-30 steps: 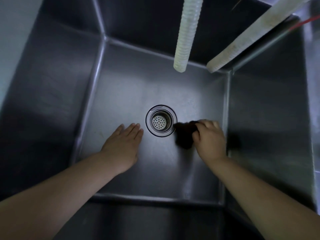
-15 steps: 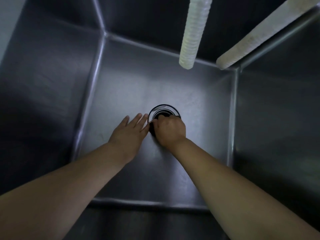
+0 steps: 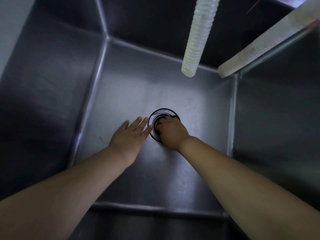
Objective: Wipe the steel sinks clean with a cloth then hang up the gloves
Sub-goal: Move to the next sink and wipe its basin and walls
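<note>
I look straight down into a deep steel sink (image 3: 131, 87). Its round drain (image 3: 161, 112) sits in the middle of the floor. My right hand (image 3: 171, 131) is over the drain, fingers closed on a dark cloth (image 3: 156, 127) pressed into the drain opening; only a small edge of the cloth shows under the fingers. My left hand (image 3: 130, 135) lies flat on the sink floor just left of the drain, fingers spread, holding nothing. No gloves are in view.
A white ribbed hose (image 3: 197, 42) hangs down from the top over the back of the sink. A second pale hose (image 3: 266, 40) slants in from the top right corner. Steel walls rise on all sides.
My right hand with the cloth has slid left from the floor right of the drain onto the drain itself. The left hand has stayed flat in place.
</note>
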